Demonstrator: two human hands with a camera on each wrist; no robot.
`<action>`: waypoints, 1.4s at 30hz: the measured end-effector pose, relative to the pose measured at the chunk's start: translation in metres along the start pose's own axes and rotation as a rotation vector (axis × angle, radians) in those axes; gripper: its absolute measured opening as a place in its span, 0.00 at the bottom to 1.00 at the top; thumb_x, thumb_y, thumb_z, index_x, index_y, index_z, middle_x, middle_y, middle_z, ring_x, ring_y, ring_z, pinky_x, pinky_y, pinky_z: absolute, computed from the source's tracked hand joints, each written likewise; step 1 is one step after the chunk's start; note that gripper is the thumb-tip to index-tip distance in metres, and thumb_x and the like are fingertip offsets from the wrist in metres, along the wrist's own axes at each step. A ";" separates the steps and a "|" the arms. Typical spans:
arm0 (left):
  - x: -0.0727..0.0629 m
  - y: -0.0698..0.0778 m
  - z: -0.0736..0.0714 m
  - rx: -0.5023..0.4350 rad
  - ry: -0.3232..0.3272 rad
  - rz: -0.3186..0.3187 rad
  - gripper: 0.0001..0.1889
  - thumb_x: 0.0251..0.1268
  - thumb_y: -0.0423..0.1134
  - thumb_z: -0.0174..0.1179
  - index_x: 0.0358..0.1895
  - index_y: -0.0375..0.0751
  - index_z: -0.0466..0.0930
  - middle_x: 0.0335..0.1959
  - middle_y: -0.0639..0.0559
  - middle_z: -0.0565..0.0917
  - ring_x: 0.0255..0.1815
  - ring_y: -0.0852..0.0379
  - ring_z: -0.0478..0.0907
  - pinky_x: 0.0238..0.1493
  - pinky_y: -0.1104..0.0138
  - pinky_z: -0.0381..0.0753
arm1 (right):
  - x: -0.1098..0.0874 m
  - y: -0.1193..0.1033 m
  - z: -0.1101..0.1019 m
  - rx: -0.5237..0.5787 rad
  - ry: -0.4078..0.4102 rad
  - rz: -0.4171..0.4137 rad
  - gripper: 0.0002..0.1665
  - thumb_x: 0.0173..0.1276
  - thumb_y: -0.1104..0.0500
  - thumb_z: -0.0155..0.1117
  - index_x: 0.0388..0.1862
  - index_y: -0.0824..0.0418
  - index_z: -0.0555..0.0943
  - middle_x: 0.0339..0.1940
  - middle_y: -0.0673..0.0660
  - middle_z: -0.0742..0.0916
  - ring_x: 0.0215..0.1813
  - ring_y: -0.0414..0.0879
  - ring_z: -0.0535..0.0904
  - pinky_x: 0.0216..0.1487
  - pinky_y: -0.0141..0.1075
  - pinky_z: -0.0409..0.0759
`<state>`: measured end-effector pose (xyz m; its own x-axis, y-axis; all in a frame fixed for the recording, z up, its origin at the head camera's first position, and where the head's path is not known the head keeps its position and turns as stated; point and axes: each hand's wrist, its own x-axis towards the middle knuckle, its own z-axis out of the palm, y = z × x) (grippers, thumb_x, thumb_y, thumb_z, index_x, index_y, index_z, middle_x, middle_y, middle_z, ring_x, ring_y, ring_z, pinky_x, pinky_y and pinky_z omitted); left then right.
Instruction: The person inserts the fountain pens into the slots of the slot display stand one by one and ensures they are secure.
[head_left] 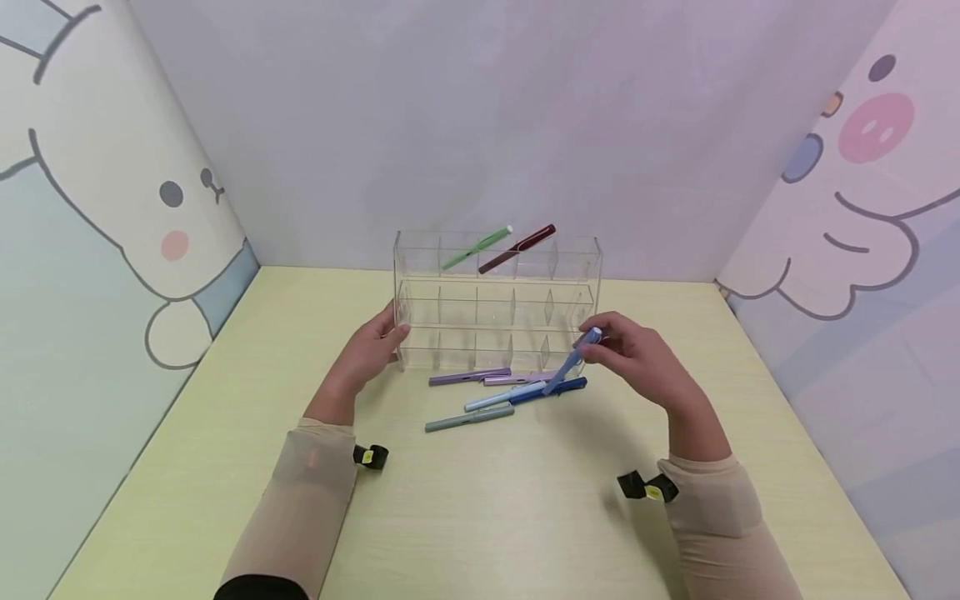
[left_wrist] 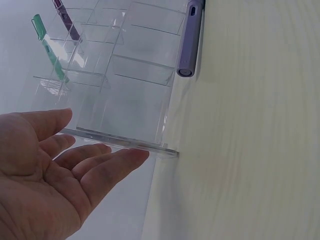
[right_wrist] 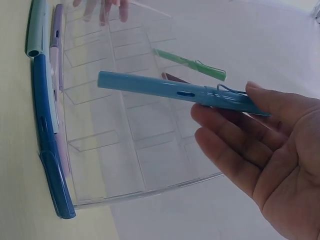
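Note:
A clear acrylic pen rack [head_left: 495,328] with tiered compartments stands upright at the back of the table. My left hand [head_left: 366,346] holds its left side panel, thumb on one side and fingers along the outer face. In my right hand [head_left: 641,358] a blue pen [right_wrist: 150,87] is pinched near its clip end, tilted in front of the rack's lower right. A green pen [head_left: 480,247] and a dark red pen [head_left: 525,246] lean in the top tier. On the table before the rack lie a purple pen [head_left: 457,378], a lilac pen [head_left: 517,380], a pale blue pen [head_left: 495,398] and a dark blue pen [head_left: 573,387].
A grey-green pen [head_left: 468,419] lies nearest the front of the group. Behind the rack rises a pale back wall [head_left: 450,125], with cartoon-printed panels at the left [head_left: 105,167] and right [head_left: 862,208]. The light wooden tabletop [head_left: 495,525] extends toward the front.

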<state>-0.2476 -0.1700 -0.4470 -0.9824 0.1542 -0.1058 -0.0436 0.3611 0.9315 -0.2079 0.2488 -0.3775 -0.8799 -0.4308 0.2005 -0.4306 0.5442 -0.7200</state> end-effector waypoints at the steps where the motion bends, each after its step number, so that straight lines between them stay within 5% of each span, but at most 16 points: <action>1: 0.000 0.000 0.000 0.002 0.002 -0.002 0.31 0.77 0.54 0.49 0.75 0.79 0.46 0.78 0.52 0.59 0.72 0.44 0.67 0.61 0.47 0.78 | 0.000 0.000 0.000 0.011 0.024 -0.013 0.16 0.71 0.55 0.64 0.56 0.53 0.76 0.40 0.52 0.87 0.40 0.42 0.86 0.45 0.29 0.84; 12: 0.000 0.000 0.000 0.006 -0.003 0.005 0.31 0.77 0.53 0.48 0.75 0.80 0.46 0.78 0.52 0.59 0.72 0.44 0.67 0.60 0.47 0.79 | 0.005 0.001 0.002 0.155 0.254 -0.069 0.22 0.72 0.62 0.61 0.63 0.61 0.72 0.43 0.61 0.87 0.38 0.38 0.87 0.45 0.28 0.86; 19: -0.001 0.003 0.000 -0.010 -0.011 0.010 0.32 0.78 0.50 0.48 0.77 0.74 0.45 0.78 0.49 0.59 0.71 0.42 0.68 0.60 0.47 0.79 | 0.016 0.002 0.000 0.291 0.372 -0.114 0.23 0.72 0.64 0.60 0.64 0.60 0.71 0.42 0.54 0.87 0.38 0.40 0.87 0.43 0.32 0.87; 25: -0.002 0.004 0.001 -0.009 -0.003 0.008 0.32 0.78 0.51 0.48 0.78 0.72 0.45 0.78 0.50 0.60 0.71 0.42 0.67 0.60 0.47 0.79 | 0.035 -0.001 -0.013 0.310 0.447 -0.132 0.21 0.72 0.61 0.61 0.63 0.59 0.73 0.43 0.52 0.87 0.38 0.40 0.87 0.44 0.32 0.86; 34: 0.002 0.000 0.002 -0.007 -0.008 0.004 0.30 0.76 0.55 0.49 0.73 0.85 0.46 0.78 0.51 0.59 0.71 0.44 0.68 0.60 0.49 0.79 | 0.072 -0.012 -0.045 0.434 0.573 -0.159 0.20 0.69 0.60 0.65 0.59 0.59 0.74 0.41 0.56 0.88 0.36 0.45 0.86 0.42 0.33 0.87; 42: 0.002 0.000 0.001 -0.005 -0.004 0.007 0.31 0.77 0.52 0.48 0.77 0.76 0.45 0.78 0.49 0.60 0.70 0.43 0.69 0.60 0.48 0.79 | 0.102 -0.014 -0.057 0.527 0.655 -0.114 0.21 0.66 0.57 0.68 0.57 0.58 0.75 0.42 0.60 0.88 0.35 0.48 0.87 0.41 0.35 0.88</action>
<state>-0.2495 -0.1687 -0.4473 -0.9820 0.1600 -0.1006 -0.0378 0.3554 0.9339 -0.3027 0.2385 -0.3088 -0.8457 0.1296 0.5176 -0.5163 0.0459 -0.8552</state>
